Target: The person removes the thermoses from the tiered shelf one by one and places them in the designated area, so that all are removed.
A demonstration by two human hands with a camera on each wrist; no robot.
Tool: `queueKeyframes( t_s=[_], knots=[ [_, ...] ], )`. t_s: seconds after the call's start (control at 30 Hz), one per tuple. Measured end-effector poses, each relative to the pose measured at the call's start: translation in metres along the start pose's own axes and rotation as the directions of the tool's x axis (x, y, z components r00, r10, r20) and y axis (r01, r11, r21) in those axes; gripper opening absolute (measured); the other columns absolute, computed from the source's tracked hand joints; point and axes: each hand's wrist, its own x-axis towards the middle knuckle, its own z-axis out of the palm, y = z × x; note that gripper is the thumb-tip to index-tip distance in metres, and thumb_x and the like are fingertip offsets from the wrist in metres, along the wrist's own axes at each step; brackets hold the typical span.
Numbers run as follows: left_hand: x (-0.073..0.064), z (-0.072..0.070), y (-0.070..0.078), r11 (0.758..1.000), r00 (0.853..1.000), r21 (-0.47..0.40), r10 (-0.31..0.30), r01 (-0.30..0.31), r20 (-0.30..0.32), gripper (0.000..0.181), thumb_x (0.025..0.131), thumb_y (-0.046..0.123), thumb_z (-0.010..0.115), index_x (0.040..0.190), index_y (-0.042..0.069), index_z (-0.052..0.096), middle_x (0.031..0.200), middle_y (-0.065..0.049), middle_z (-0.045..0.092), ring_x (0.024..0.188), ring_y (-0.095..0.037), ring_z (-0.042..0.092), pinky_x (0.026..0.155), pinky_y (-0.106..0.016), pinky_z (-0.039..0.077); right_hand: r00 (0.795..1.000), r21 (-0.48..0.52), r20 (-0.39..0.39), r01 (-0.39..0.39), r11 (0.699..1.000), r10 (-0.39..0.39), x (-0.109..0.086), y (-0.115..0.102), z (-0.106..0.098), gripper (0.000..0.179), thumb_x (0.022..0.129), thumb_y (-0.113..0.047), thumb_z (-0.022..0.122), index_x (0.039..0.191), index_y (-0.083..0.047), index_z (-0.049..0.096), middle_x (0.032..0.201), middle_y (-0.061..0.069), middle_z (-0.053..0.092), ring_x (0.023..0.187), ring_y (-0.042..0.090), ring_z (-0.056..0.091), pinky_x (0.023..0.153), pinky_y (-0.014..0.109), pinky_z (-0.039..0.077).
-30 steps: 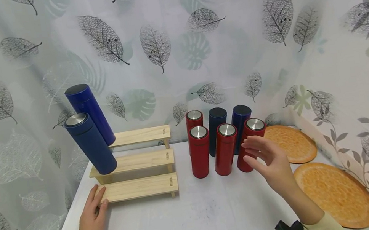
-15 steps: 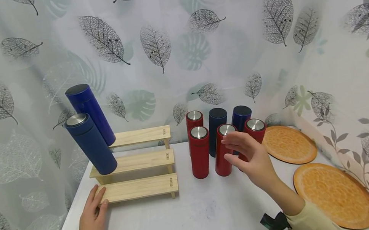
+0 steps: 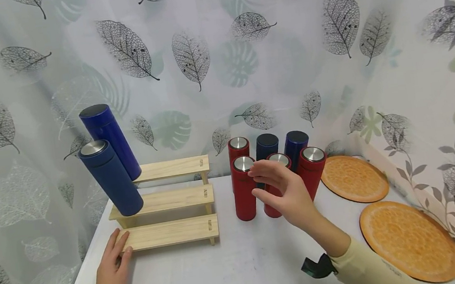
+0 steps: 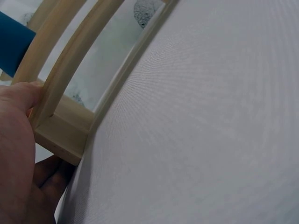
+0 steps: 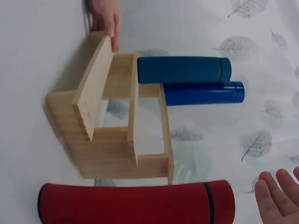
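Observation:
My left hand (image 3: 110, 274) holds the left end of the bottom step of a three-step wooden rack (image 3: 170, 233), thumb and fingers about the end. Two blue thermos bottles stand at the rack's left: a matte one (image 3: 114, 179) with a steel lid top on the middle step, a glossy one (image 3: 116, 139) on the top step. Fingers loosely curved and holding nothing, my right hand (image 3: 286, 191) hovers by the front-left red thermos (image 3: 245, 203), fingertips close to its lid. That hand partly covers the middle red thermos (image 3: 273, 207). The right wrist view shows a red thermos (image 5: 126, 203) beside my fingers.
Another red thermos (image 3: 313, 164) stands at the front right. Behind are a red thermos (image 3: 237, 148), a dark navy one (image 3: 267, 143) and a blue one (image 3: 296, 145). Two round orange-brown mats (image 3: 410, 242) lie along the right edge. A leaf-print curtain (image 3: 218, 67) hangs behind.
My right hand has moved left, from in front of the right red thermos past the middle one to the front-left one. The left hand and the rack have not moved.

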Motion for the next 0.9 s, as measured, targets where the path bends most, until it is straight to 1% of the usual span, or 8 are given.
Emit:
queueKeyframes(
  t_s=[0.27, 0.4, 0.47, 0.53, 0.63, 0.7, 0.83, 0.9],
  knots=[
    [0.001, 0.001, -0.001, 1.000, 1.000, -0.002, 0.003, -0.003, -0.001, 0.052, 0.116, 0.030, 0.055, 0.160, 0.003, 0.052, 0.174, -0.022, 0.031, 0.157, -0.051, 0.029, 0.114, -0.074, 0.037, 0.999, 0.026, 0.039, 0.021, 0.999, -0.022, 0.017, -0.006, 0.024, 0.054, 0.096, -0.002, 0.081, 0.146, -0.008, 0.063, 0.140, 0.010, 0.070, 0.129, 0.026, 0.068, 0.110, 0.047, 0.054],
    [0.001, 0.002, 0.000, 1.000, 1.000, -0.005, 0.003, -0.003, -0.003, 0.052, 0.116, 0.030, 0.055, 0.160, 0.003, 0.053, 0.174, -0.022, 0.031, 0.157, -0.051, 0.029, 0.114, -0.074, 0.037, 0.998, 0.043, 0.052, 0.019, 0.999, -0.021, 0.024, -0.003, 0.033, 0.053, 0.096, -0.003, 0.081, 0.146, -0.009, 0.063, 0.140, 0.006, 0.070, 0.130, 0.025, 0.067, 0.111, 0.046, 0.054],
    [0.000, 0.002, 0.000, 1.000, 1.000, -0.001, 0.003, -0.003, -0.006, 0.052, 0.116, 0.030, 0.055, 0.160, 0.003, 0.053, 0.174, -0.021, 0.032, 0.157, -0.050, 0.030, 0.115, -0.071, 0.037, 0.998, 0.049, 0.055, 0.016, 0.999, -0.019, 0.027, -0.002, 0.038, 0.054, 0.096, -0.004, 0.081, 0.147, -0.008, 0.063, 0.141, 0.005, 0.070, 0.130, 0.024, 0.067, 0.111, 0.045, 0.054],
    [-0.001, 0.002, 0.000, 1.000, 1.000, 0.007, 0.004, -0.004, -0.009, 0.051, 0.116, 0.030, 0.055, 0.160, 0.004, 0.053, 0.174, -0.020, 0.032, 0.157, -0.050, 0.031, 0.123, -0.060, 0.036, 0.998, 0.053, 0.055, 0.018, 0.998, -0.021, 0.029, -0.001, 0.042, 0.055, 0.096, -0.003, 0.081, 0.147, -0.007, 0.062, 0.141, 0.006, 0.069, 0.130, 0.024, 0.067, 0.111, 0.043, 0.055],
    [-0.002, 0.002, 0.000, 1.000, 1.000, 0.011, 0.007, -0.007, -0.016, 0.051, 0.116, 0.030, 0.056, 0.160, 0.005, 0.054, 0.174, -0.019, 0.033, 0.157, -0.049, 0.031, 0.126, -0.052, 0.032, 0.997, 0.061, 0.061, 0.033, 0.998, -0.037, 0.034, 0.000, 0.048, 0.056, 0.096, -0.003, 0.081, 0.148, -0.007, 0.061, 0.142, 0.007, 0.068, 0.130, 0.025, 0.067, 0.111, 0.042, 0.055],
    [-0.003, 0.002, 0.000, 1.000, 1.000, 0.010, 0.009, -0.008, -0.020, 0.050, 0.116, 0.029, 0.056, 0.160, 0.005, 0.054, 0.174, -0.019, 0.033, 0.157, -0.049, 0.031, 0.126, -0.055, 0.032, 0.996, 0.064, 0.070, 0.041, 0.997, -0.046, 0.037, 0.000, 0.053, 0.056, 0.096, -0.003, 0.081, 0.148, -0.009, 0.061, 0.143, 0.006, 0.067, 0.130, 0.026, 0.067, 0.110, 0.042, 0.055],
    [-0.001, 0.002, 0.001, 1.000, 1.000, 0.005, 0.006, -0.006, -0.017, 0.050, 0.116, 0.029, 0.055, 0.159, 0.004, 0.054, 0.173, -0.021, 0.032, 0.157, -0.051, 0.029, 0.116, -0.073, 0.036, 0.994, 0.076, 0.098, 0.045, 0.996, -0.052, 0.044, 0.001, 0.062, 0.057, 0.096, -0.005, 0.081, 0.149, -0.010, 0.061, 0.144, 0.006, 0.066, 0.128, 0.026, 0.068, 0.108, 0.043, 0.057],
    [0.000, 0.002, 0.001, 1.000, 1.000, 0.003, 0.000, 0.000, -0.011, 0.051, 0.116, 0.029, 0.055, 0.159, 0.004, 0.054, 0.174, -0.021, 0.032, 0.157, -0.051, 0.029, 0.115, -0.074, 0.037, 0.993, 0.077, 0.108, 0.040, 0.996, -0.048, 0.047, 0.002, 0.066, 0.056, 0.097, -0.006, 0.081, 0.149, -0.009, 0.061, 0.143, 0.007, 0.067, 0.127, 0.024, 0.069, 0.106, 0.045, 0.058]
  ],
)
